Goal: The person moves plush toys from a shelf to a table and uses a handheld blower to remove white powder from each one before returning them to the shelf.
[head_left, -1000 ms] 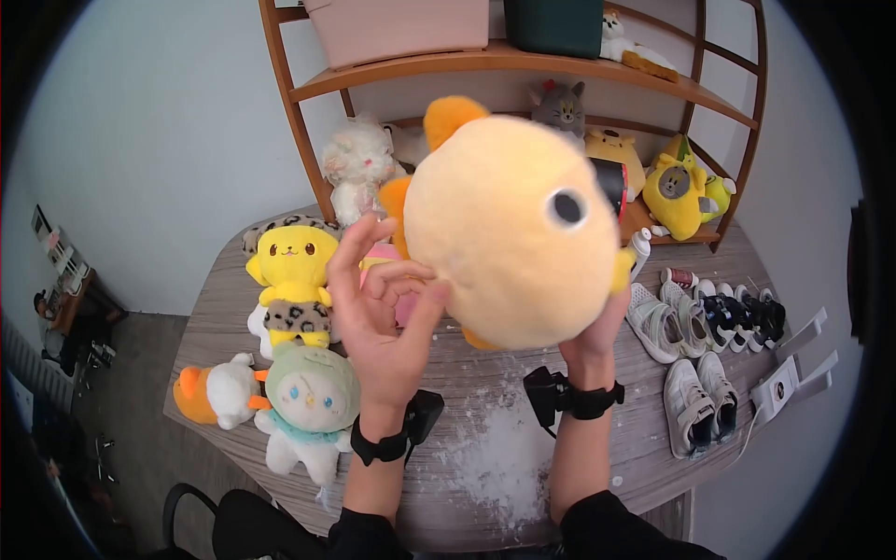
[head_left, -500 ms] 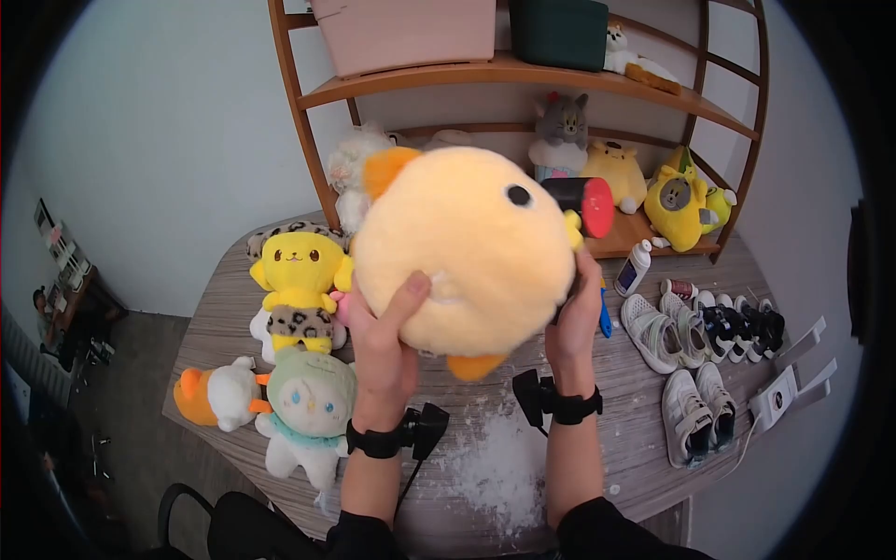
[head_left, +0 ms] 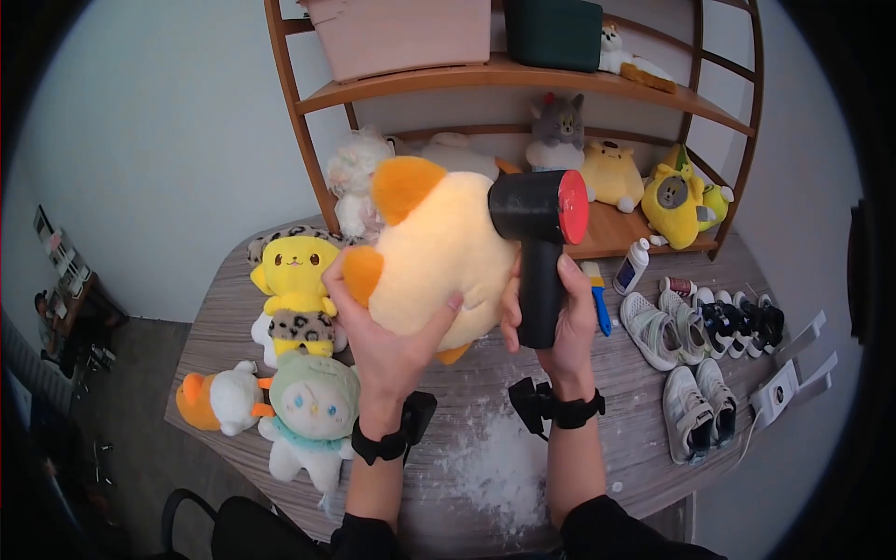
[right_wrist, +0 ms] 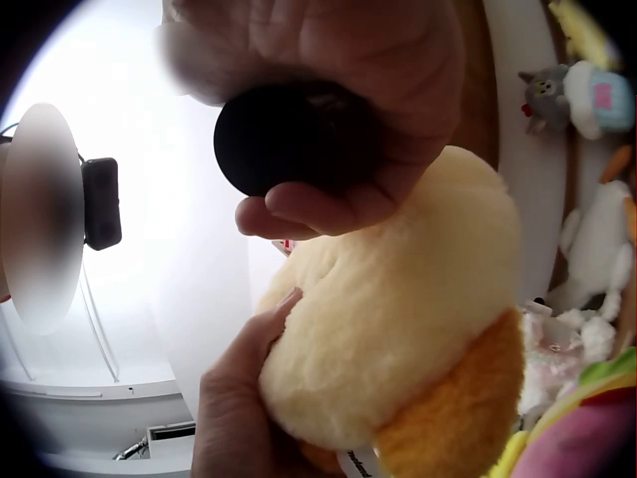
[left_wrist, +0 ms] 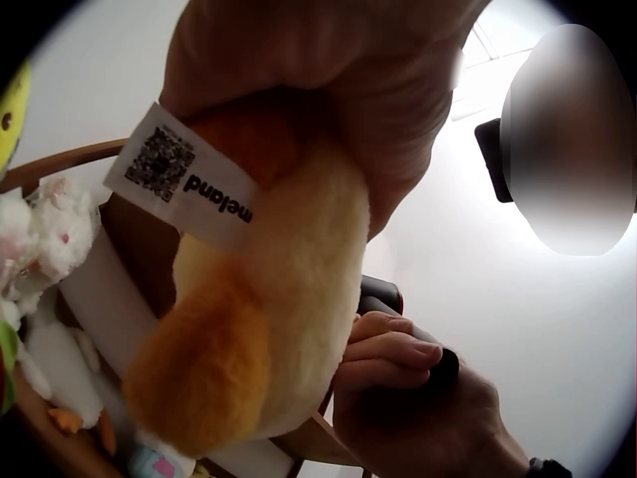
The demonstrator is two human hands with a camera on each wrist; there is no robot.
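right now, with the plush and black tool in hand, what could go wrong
The left hand grips the plush at one side, so it might slip and land on the white residue on the table. The black tool, in the right hand, appears close to the plush and might knock it loose.

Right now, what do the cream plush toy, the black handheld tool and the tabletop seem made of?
Plush toy: soft pile fabric, matte; its outline looks fuzzy.
Black tool: probably plastic, semi-matte; its surface looks smooth.
Tabletop: wood or printed laminate; streaky grain shows, but not which.
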